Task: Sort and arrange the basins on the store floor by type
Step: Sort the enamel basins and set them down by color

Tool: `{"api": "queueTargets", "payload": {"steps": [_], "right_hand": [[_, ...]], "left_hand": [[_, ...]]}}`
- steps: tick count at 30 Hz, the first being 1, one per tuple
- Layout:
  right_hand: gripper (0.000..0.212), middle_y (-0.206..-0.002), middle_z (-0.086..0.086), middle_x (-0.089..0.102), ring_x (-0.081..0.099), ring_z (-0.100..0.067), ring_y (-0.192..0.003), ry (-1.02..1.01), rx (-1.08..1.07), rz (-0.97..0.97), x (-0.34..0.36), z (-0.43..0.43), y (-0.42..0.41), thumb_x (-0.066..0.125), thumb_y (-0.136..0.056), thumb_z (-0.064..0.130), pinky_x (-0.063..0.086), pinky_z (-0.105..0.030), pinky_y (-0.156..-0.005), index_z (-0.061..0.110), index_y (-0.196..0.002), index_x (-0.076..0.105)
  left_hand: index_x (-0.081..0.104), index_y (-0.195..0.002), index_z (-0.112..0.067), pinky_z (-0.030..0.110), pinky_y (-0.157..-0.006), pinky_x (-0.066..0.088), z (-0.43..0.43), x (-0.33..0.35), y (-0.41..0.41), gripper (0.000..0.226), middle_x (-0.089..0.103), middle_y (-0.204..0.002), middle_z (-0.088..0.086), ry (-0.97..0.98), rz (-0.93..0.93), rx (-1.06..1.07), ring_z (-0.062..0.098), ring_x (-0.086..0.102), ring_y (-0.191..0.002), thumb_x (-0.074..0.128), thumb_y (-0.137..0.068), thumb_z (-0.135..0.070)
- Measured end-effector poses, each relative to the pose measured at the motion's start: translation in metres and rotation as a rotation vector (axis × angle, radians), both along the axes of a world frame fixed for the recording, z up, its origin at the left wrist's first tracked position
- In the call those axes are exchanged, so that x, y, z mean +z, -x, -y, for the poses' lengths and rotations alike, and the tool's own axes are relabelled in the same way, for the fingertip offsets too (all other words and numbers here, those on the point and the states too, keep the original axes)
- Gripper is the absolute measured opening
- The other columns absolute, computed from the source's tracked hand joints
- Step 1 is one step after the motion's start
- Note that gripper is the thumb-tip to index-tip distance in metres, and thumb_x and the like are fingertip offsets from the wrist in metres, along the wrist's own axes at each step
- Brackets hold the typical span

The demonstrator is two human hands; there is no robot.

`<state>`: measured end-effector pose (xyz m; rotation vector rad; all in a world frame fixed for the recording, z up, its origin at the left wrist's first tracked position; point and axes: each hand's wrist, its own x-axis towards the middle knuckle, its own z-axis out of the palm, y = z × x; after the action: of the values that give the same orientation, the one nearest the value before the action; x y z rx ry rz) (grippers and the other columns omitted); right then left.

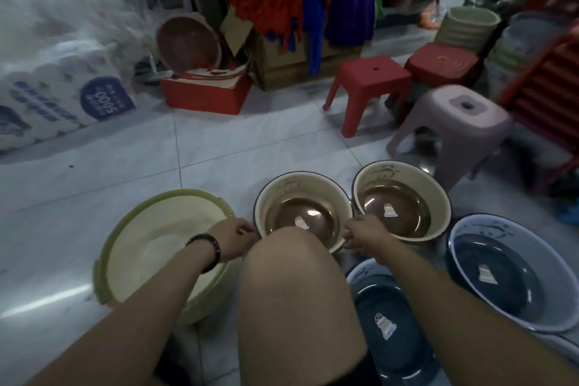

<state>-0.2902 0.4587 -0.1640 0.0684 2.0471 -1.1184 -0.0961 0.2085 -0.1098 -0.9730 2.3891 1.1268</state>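
Observation:
A cream basin with a brown bottom and dark rim (300,197) sits on the floor in front of my knee. My left hand (233,240) grips its left rim and my right hand (365,236) grips its right rim. A matching cream and brown basin (404,197) stands just to its right, rims touching. Two blue basins lie further right, one (513,269) beside my right arm and one (385,316) partly under it. A large pale yellow-green plastic basin (150,247) sits on the left under my left forearm.
A grey-pink stool (454,131) and a red stool (366,84) stand behind the basins. A red box (203,94) with a brown basin leaning above it, hanging mops, stacked tubs and a big bag of paper rolls (62,97) line the back.

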Motion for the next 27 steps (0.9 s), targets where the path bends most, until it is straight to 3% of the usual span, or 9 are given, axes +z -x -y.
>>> {"api": "queueTargets", "payload": {"steps": [3,7,11,14,17,20,23,25,27], "right_hand": [[0.008,-0.075,-0.011,0.061,0.056,-0.023,-0.059,-0.057,-0.067,0.158,-0.046,-0.007,0.01,0.061,-0.1,0.016,0.045,-0.028,-0.052,0.009,-0.097,0.065],[0.007,-0.072,-0.01,0.054,0.051,-0.022,-0.052,-0.037,-0.241,0.271,-0.083,-0.008,0.039,0.06,-0.097,0.015,0.044,-0.027,-0.051,0.013,-0.091,0.062],[0.003,-0.084,-0.016,0.052,0.055,-0.027,-0.06,0.018,-0.571,0.226,-0.108,-0.019,0.076,0.061,-0.099,0.011,0.05,-0.03,-0.049,0.008,-0.098,0.059],[0.013,-0.093,-0.019,0.056,0.06,-0.031,-0.071,0.077,-0.779,0.246,-0.132,-0.03,0.109,0.061,-0.101,0.018,0.062,-0.045,-0.07,0.009,-0.11,0.058],[0.009,-0.096,-0.018,0.058,0.055,-0.03,-0.071,0.059,-0.911,0.267,-0.152,-0.045,0.136,0.059,-0.102,0.02,0.057,-0.048,-0.08,0.012,-0.097,0.058],[0.01,-0.108,-0.017,0.065,0.061,-0.033,-0.08,0.078,-1.019,0.278,-0.179,-0.061,0.16,0.062,-0.093,0.01,0.059,-0.042,-0.055,0.01,-0.102,0.065],[0.024,-0.12,-0.02,0.066,0.068,-0.034,-0.094,0.194,-1.108,0.326,-0.2,-0.068,0.161,0.065,-0.096,0.011,0.061,-0.045,-0.067,0.008,-0.121,0.066],[0.02,-0.115,-0.017,0.066,0.067,-0.029,-0.095,0.272,-1.162,0.35,-0.191,-0.064,0.152,0.062,-0.104,0.022,0.059,-0.041,-0.079,0.006,-0.115,0.065],[0.024,-0.108,-0.013,0.068,0.066,-0.025,-0.09,0.363,-1.213,0.333,-0.179,-0.065,0.153,0.06,-0.105,0.028,0.061,-0.037,-0.064,0.008,-0.116,0.067]], "left_hand": [[0.072,-0.117,-0.019,0.038,-0.093,0.055,0.002,-0.05,0.031,0.025,0.072,-0.122,0.004,-0.095,0.117,-0.049,0.026,0.067,-0.112,0.061,-0.099,-0.034],[0.056,-0.146,-0.018,0.029,-0.108,0.043,0.003,-0.121,0.066,0.062,0.064,-0.138,0.006,-0.11,0.179,-0.154,0.024,0.058,-0.13,0.069,-0.09,-0.043],[0.041,-0.155,-0.029,0.035,-0.124,0.026,0.0,-0.205,0.094,0.08,0.031,-0.166,0.01,0.142,0.133,-0.433,0.027,0.028,-0.154,0.063,-0.081,-0.051],[0.03,-0.158,-0.039,0.049,-0.127,0.01,-0.009,-0.241,0.116,0.07,0.014,-0.172,0.005,0.369,0.154,-0.711,0.034,0.006,-0.159,0.054,-0.094,-0.051],[0.047,-0.146,-0.034,0.064,-0.121,-0.006,-0.011,-0.264,0.129,0.045,0.039,-0.16,0.003,0.515,0.279,-0.898,0.036,0.016,-0.155,0.033,-0.105,-0.046],[0.059,-0.125,-0.029,0.066,-0.117,0.004,-0.009,-0.283,0.133,0.051,0.065,-0.13,-0.001,0.533,0.293,-0.917,0.033,0.044,-0.137,0.02,-0.103,-0.052],[0.057,-0.129,-0.037,0.059,-0.114,0.016,-0.002,-0.301,0.132,0.079,0.064,-0.135,-0.007,0.496,0.191,-0.941,0.028,0.048,-0.135,0.01,-0.085,-0.082],[0.055,-0.135,-0.041,0.053,-0.114,0.023,-0.001,-0.302,0.125,0.09,0.059,-0.143,-0.01,0.476,0.139,-0.952,0.024,0.045,-0.141,0.012,-0.073,-0.089],[0.059,-0.129,-0.037,0.044,-0.108,0.032,-0.006,-0.298,0.119,0.093,0.062,-0.138,-0.01,0.472,0.165,-0.936,0.023,0.05,-0.135,0.008,-0.069,-0.087]]}}
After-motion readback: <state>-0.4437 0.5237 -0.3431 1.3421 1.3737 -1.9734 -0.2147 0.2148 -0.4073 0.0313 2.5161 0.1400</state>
